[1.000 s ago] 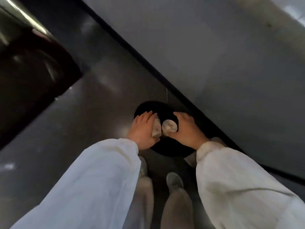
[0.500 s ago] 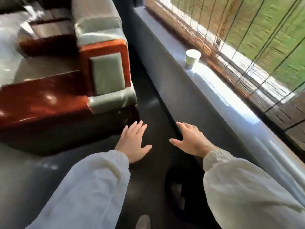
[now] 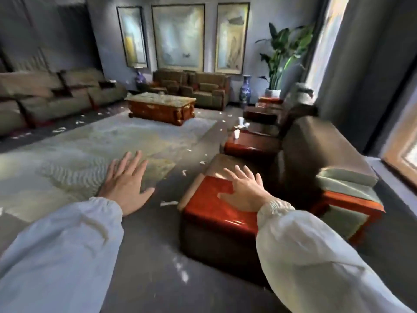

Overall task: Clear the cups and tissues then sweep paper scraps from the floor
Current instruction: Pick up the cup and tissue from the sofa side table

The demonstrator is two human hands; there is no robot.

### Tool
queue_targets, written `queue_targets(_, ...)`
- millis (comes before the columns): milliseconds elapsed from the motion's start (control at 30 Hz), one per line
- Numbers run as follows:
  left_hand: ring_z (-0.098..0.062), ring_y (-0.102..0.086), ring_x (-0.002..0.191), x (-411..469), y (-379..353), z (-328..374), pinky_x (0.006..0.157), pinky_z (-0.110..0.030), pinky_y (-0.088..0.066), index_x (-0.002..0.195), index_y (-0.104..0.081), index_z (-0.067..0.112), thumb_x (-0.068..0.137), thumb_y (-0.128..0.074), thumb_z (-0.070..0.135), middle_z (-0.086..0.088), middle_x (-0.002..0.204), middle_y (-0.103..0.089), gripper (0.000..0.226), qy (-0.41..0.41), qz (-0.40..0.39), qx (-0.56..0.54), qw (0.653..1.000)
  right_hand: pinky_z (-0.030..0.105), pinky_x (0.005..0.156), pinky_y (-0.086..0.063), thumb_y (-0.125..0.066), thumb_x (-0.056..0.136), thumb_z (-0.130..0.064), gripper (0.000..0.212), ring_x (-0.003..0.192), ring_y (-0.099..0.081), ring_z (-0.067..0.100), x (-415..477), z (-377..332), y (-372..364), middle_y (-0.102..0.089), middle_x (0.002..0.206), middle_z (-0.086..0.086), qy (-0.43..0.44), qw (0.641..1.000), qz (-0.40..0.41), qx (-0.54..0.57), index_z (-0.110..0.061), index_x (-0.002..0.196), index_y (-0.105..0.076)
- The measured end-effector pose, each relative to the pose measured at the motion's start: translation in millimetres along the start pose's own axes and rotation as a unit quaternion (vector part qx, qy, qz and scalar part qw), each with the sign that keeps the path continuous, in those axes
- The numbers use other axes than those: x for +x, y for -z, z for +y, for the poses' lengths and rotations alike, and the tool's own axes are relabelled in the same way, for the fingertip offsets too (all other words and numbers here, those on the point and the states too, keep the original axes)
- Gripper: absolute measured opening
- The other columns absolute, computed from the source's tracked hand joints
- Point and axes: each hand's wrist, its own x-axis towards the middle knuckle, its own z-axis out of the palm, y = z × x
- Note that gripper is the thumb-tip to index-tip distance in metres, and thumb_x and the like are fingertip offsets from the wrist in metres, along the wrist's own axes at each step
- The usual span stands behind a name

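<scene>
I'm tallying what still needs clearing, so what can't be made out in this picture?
All head view.
Coffee table: items on top too small and blurred to tell cups from tissues.
White cup on the farther side table: too small to see whether it holds anything.
Near side table: part of its top hidden by the right hand and sleeve.
Anything behind the armchair: hidden by it.
</scene>
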Motion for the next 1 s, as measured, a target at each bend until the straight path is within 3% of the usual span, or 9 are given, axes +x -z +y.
queue_targets(167, -0.018, 0.016, 0.144, 55.8, -3.3, -180.3, 0.116, -0.037, 0.008, 0.152, -0.007, 0.024, 0.091, -0.043, 0.056, 0.001, 0.158, 0.014, 0.078, 0.065, -0.004, 0.031, 0.997, 0.053, 0.115, 0.004, -0.048, 0.09, -0.055, 0.076, 0.147, 0.007, 0.027, 134.6, -141.5, -15.9, -0.003, 0.16, 0.001, 0.048, 0.999, -0.022, 0.013, -0.033, 0.151, -0.008)
queue_targets(300, -0.019, 0.015, 0.145, 124.1, -27.9, -253.2, 0.116, -0.038, 0.006, 0.152, -0.003, 0.023, 0.092, -0.04, 0.058, -0.001, 0.159, 0.014, 0.079, 0.062, -0.023, 0.061, 0.996, 0.053, 0.116, 0.004, -0.048, 0.091, -0.053, 0.075, 0.147, 0.007, 0.028, 219.8, -192.2, -30.1, -0.002, 0.161, 0.002, 0.045, 0.998, -0.042, 0.006, -0.032, 0.151, -0.008)
queue_targets(533, -0.021, 0.018, 0.144, 300.5, -117.5, -275.1, 0.117, -0.04, 0.005, 0.151, 0.007, 0.023, 0.094, -0.033, 0.058, -0.003, 0.157, 0.022, 0.078, -0.016, -0.053, 0.073, 0.996, 0.054, 0.116, -0.001, -0.048, 0.09, -0.056, 0.077, 0.147, 0.005, 0.03, 388.0, -171.4, -57.7, -0.003, 0.16, 0.006, -0.033, 0.999, -0.028, -0.009, -0.034, 0.151, -0.006)
queue_targets(700, -0.021, 0.021, 0.143, 472.4, -150.8, -271.3, 0.117, -0.041, 0.007, 0.151, 0.008, 0.024, 0.095, -0.035, 0.055, -0.002, 0.156, 0.025, 0.078, -0.051, -0.047, 0.011, 0.998, 0.052, 0.116, -0.001, -0.049, 0.089, -0.056, 0.08, 0.147, 0.008, 0.029, 539.3, -149.0, -46.8, 0.001, 0.16, 0.007, -0.098, 0.995, -0.006, 0.015, -0.036, 0.151, -0.001)
queue_targets(833, -0.02, 0.02, 0.144, 602.4, -168.2, -281.8, 0.115, -0.041, 0.007, 0.151, 0.005, 0.024, 0.094, -0.039, 0.053, 0.001, 0.157, 0.022, 0.077, -0.09, -0.004, -0.023, 0.996, 0.051, 0.116, -0.002, -0.053, 0.087, -0.054, 0.082, 0.147, 0.006, 0.029, 652.3, -157.5, -18.7, 0.0, 0.16, 0.008, -0.099, 0.994, 0.04, 0.021, -0.036, 0.151, -0.004)
queue_targets(1000, -0.018, 0.015, 0.145, 737.9, -245.6, -280.0, 0.116, -0.04, 0.004, 0.151, -0.001, 0.026, 0.092, -0.043, 0.055, 0.002, 0.158, 0.016, 0.079, -0.109, -0.002, -0.071, 0.992, 0.05, 0.116, 0.002, -0.053, 0.086, -0.054, 0.082, 0.147, 0.008, 0.027, 772.1, -140.3, -22.9, 0.0, 0.16, 0.006, -0.112, 0.991, 0.076, 0.0, -0.036, 0.15, -0.005)
